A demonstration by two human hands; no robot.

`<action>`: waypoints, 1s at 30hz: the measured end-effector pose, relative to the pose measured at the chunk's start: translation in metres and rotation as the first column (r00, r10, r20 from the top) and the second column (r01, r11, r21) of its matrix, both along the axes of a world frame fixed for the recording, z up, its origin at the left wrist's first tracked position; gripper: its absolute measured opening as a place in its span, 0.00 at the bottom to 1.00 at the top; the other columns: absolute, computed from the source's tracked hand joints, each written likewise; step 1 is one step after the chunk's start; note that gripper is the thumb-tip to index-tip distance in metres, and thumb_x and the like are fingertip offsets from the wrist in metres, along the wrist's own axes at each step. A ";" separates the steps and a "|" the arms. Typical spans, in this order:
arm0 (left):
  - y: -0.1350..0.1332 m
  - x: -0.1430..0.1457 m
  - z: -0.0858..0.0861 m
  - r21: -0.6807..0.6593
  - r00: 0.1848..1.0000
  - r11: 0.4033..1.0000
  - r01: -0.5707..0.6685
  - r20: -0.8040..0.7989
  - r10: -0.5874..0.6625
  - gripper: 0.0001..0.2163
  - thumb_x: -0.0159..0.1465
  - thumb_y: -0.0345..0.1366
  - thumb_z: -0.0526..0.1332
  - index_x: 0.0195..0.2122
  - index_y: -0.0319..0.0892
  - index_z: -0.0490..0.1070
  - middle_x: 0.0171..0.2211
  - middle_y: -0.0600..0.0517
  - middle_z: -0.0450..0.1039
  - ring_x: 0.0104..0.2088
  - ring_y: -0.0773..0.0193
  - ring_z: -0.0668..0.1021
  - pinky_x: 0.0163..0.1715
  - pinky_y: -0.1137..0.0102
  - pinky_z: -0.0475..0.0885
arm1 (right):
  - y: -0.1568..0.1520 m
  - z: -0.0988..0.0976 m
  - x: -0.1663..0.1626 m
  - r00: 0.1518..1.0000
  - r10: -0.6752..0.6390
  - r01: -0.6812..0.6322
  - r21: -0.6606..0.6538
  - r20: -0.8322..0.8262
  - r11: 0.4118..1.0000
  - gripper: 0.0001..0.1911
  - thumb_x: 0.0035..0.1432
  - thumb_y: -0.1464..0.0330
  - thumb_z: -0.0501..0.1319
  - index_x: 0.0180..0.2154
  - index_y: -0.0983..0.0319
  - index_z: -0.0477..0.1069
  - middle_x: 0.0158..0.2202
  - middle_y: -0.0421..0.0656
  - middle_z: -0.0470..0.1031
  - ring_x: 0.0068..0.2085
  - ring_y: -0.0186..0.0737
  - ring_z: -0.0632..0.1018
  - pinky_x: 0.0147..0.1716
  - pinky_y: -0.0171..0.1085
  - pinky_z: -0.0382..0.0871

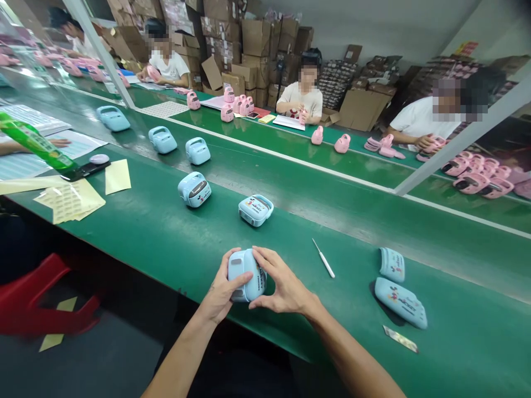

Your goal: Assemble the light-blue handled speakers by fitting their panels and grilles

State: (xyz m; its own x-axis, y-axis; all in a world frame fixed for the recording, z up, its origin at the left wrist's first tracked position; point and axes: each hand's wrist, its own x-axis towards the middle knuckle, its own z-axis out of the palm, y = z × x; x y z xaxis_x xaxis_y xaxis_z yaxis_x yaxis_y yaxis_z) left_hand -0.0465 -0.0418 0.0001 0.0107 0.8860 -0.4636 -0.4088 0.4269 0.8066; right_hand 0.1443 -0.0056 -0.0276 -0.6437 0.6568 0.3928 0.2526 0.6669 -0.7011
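Observation:
Both my hands hold one light-blue plastic device (244, 272) just above the near edge of the green belt (174, 232). My left hand (222, 290) wraps its left side, fingers curled on the shell. My right hand (282, 284) grips its right side, fingers over the top. A thin white pick tool (323, 258) lies on the belt to the right of my hands. Further right lie two light-blue printed cover panels (400, 301).
Several more blue devices (256, 209) stand in a row along the belt toward the far left. Yellow sticker sheets (70, 199) lie at left. Other people sit across the table with pink devices (473, 177). A red stool (37, 298) stands at lower left.

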 end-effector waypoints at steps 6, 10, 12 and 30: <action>-0.002 0.000 0.001 0.015 1.000 1.000 0.012 -0.027 -0.011 0.38 0.46 0.41 0.79 0.56 0.52 0.63 0.44 0.53 0.74 0.43 0.58 0.78 0.37 0.68 0.76 | 0.002 0.008 0.005 1.000 0.022 -0.022 -0.028 0.007 0.999 0.59 0.48 0.50 0.75 0.73 0.51 0.47 0.67 0.56 0.61 0.66 0.60 0.66 0.62 0.60 0.65; -0.001 0.004 0.002 0.016 0.999 1.000 0.010 -0.039 -0.010 0.38 0.46 0.40 0.79 0.56 0.51 0.62 0.45 0.53 0.74 0.42 0.59 0.78 0.38 0.68 0.76 | 0.003 0.012 0.008 1.000 0.016 -0.015 -0.045 0.016 0.999 0.59 0.45 0.51 0.77 0.72 0.51 0.51 0.66 0.56 0.62 0.64 0.60 0.67 0.60 0.60 0.66; -0.001 0.005 0.003 0.008 0.999 1.000 0.015 -0.039 -0.015 0.37 0.47 0.40 0.79 0.56 0.52 0.62 0.44 0.53 0.74 0.42 0.60 0.78 0.37 0.68 0.76 | 0.003 0.014 0.008 1.000 -0.002 0.002 -0.052 0.010 0.999 0.59 0.43 0.51 0.78 0.71 0.51 0.53 0.65 0.55 0.63 0.63 0.60 0.68 0.59 0.60 0.67; 0.007 0.021 -0.008 -0.030 0.982 0.986 -0.164 0.092 0.166 0.35 0.45 0.35 0.79 0.52 0.51 0.66 0.42 0.55 0.76 0.38 0.63 0.80 0.34 0.71 0.77 | 0.014 0.010 0.002 1.000 -0.016 0.014 -0.247 -0.009 0.969 0.59 0.36 0.49 0.79 0.68 0.52 0.61 0.68 0.54 0.63 0.68 0.61 0.65 0.66 0.60 0.58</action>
State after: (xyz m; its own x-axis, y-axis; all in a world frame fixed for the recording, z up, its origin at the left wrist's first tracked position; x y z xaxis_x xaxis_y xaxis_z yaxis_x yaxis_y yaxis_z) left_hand -0.0258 -0.0344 -0.0076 -0.0903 0.8687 -0.4870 -0.5483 0.3648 0.7525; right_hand 0.1463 0.0089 -0.0180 -0.6297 0.7439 0.2239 0.2528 0.4688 -0.8464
